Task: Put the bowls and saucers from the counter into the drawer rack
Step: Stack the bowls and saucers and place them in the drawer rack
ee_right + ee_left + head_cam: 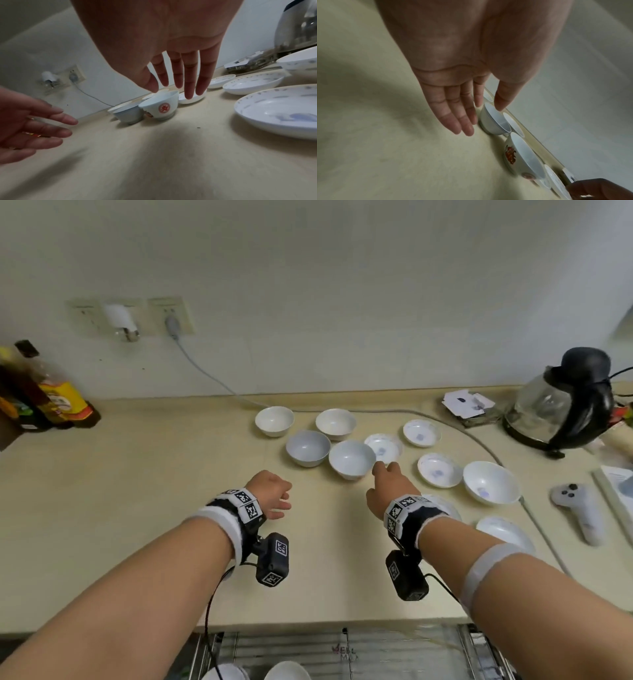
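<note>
Bowls and saucers sit grouped on the beige desk (137, 508) toward its back and right, with four bowls at the left of the group and the shallower saucers to their right; two white dishes already show in the drawer rack (394, 648) at the bottom edge of the head view. The right hand (388, 491) reaches toward the nearest bowl (351, 458), a white one with a red emblem on its side, fingers straight and spread, fingertips (189, 93) just above its rim; this grip is released and holds nothing. The left hand (270, 494) hovers over bare desk short of the grey-blue bowl (308, 447), palm down, fingers loosely extended, also released and empty. The step in hand appears to be picking up the emblem bowl. To do it well, the thumb should likely go inside the rim and the fingers down the outer wall, lifting straight up, since the grey-blue bowl and a saucer (383, 447) stand just beside it and could be knocked. Both forearms stretch forward over the desk edge, wrists level.
</note>
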Demonstrator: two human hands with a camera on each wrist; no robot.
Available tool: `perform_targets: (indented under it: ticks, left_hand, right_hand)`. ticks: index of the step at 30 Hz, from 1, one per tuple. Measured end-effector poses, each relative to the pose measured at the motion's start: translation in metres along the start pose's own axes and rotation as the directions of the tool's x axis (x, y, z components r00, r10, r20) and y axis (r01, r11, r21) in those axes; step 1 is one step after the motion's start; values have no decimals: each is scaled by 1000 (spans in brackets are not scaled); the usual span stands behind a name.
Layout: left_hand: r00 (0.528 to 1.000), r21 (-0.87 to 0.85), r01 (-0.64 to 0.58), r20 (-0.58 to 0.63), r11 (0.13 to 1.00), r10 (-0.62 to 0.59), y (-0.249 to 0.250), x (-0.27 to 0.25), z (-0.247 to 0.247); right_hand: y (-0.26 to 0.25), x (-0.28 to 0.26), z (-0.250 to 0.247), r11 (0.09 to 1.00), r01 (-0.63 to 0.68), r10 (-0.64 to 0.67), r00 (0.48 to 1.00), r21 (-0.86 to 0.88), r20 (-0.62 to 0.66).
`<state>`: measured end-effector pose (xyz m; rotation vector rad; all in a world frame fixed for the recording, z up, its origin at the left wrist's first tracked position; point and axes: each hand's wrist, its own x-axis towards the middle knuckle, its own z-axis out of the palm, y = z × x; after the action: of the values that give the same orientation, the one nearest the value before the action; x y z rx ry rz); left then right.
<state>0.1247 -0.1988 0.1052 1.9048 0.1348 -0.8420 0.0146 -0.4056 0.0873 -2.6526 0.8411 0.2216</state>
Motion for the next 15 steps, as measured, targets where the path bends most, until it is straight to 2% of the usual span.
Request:
perform_targets:
  ticks: [5,10,13,15]
  left_hand:
    - [999,-177,27,-39,984,-34,20,55,22]
    - [998,-281,24,-51,959,-40,27,107,28]
    - [999,-252,-27,-35,967,19,29,129,27]
    - [998,-295,-52,-32,954,45,31,136,25]
  right_hand:
    - [2,60,13,966,-123,125,992,227,5]
    - [-4,106,29,831,-301,262,954,467,148]
    - [-3,114,30,819,-308,269,951,485,151]
    - [-2,114,29,792,-301,278,952,532,124]
